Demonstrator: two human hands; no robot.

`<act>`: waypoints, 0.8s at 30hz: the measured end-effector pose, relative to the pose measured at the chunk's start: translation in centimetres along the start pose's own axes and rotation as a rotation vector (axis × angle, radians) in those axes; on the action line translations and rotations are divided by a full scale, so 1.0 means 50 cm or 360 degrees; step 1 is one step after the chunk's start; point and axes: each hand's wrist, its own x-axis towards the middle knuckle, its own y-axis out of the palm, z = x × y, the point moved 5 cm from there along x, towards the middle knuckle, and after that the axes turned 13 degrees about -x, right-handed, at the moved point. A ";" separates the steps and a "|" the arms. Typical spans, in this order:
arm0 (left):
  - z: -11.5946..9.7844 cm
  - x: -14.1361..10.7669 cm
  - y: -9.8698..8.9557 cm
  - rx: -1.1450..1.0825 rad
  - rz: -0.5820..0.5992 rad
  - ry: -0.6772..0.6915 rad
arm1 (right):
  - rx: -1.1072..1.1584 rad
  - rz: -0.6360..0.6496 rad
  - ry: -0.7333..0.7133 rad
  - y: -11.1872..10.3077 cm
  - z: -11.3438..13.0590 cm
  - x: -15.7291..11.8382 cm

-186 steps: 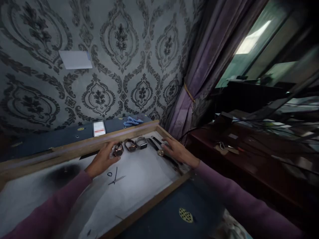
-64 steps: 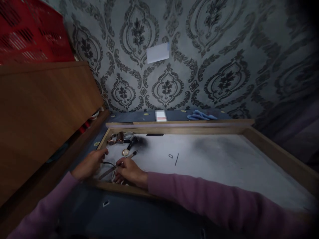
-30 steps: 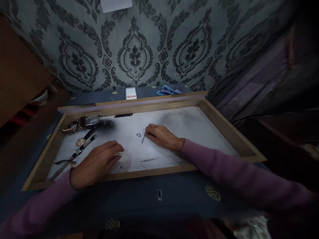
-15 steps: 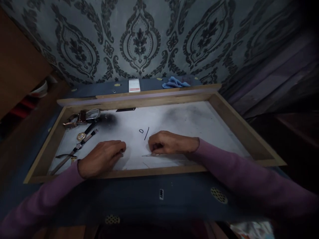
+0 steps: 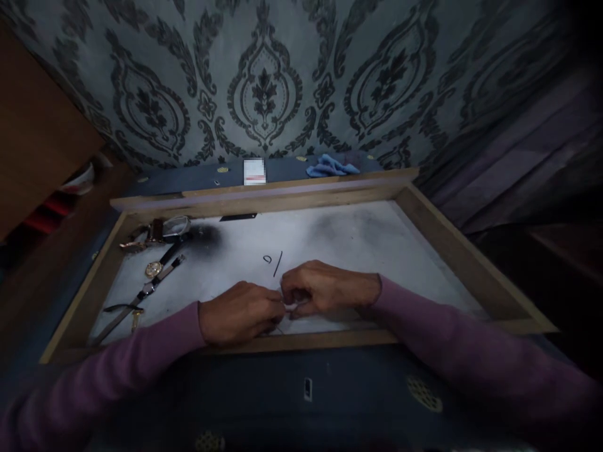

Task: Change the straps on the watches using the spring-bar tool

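Near the front edge of a shallow wooden tray (image 5: 330,340) with a white floor, my two hands meet. My left hand (image 5: 245,312) is closed, its fingertips pressed together beside those of the other hand. Curled into a pinch, my right hand (image 5: 315,289) has thumb and forefinger close together. Whatever small thing lies between the fingertips is too small and dark to make out. Just beyond the hands are a thin dark strip (image 5: 277,264) and a small dark loop (image 5: 267,258) on the white floor.
Several watches lie in the tray's left part, among them a gold-faced one (image 5: 153,269) and a strapped one (image 5: 148,288). A black flat piece (image 5: 238,217) rests by the back wall. Behind the tray are a white box (image 5: 255,171) and a blue cloth (image 5: 332,166).
My left hand has moved right to meet my right hand. The thin metal tool seen under my right hand is now mostly hidden. The view has tilted slightly.
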 end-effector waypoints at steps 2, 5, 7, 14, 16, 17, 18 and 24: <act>0.002 0.000 -0.001 -0.0004 -0.0001 0.0006 | -0.0032 0.0007 0.0005 0.000 0.005 -0.003; 0.004 -0.004 -0.002 -0.0024 0.0024 0.0012 | -0.0045 -0.0021 0.0033 -0.001 0.009 -0.006; 0.004 -0.010 -0.004 -0.0019 0.0051 0.0014 | -0.0048 -0.0026 0.0025 0.001 0.010 -0.007; 0.031 -0.076 -0.040 -0.0238 0.0095 -0.0211 | -0.0074 -0.0121 0.0066 0.009 0.004 -0.004; 0.058 -0.116 -0.079 -0.0223 -0.0161 -0.0402 | -0.0092 -0.0146 0.0064 0.012 0.004 -0.001; 0.075 -0.141 -0.106 -0.0138 -0.0380 -0.0528 | -0.0114 -0.0158 0.0081 0.013 0.003 0.001; 0.094 -0.170 -0.136 -0.0008 -0.0634 -0.0679 | -0.0130 -0.0166 0.0092 0.014 0.004 0.003; 0.188 -0.316 -0.241 0.0294 -0.1345 -0.1118 | -0.0136 -0.0160 0.0142 0.019 0.006 0.013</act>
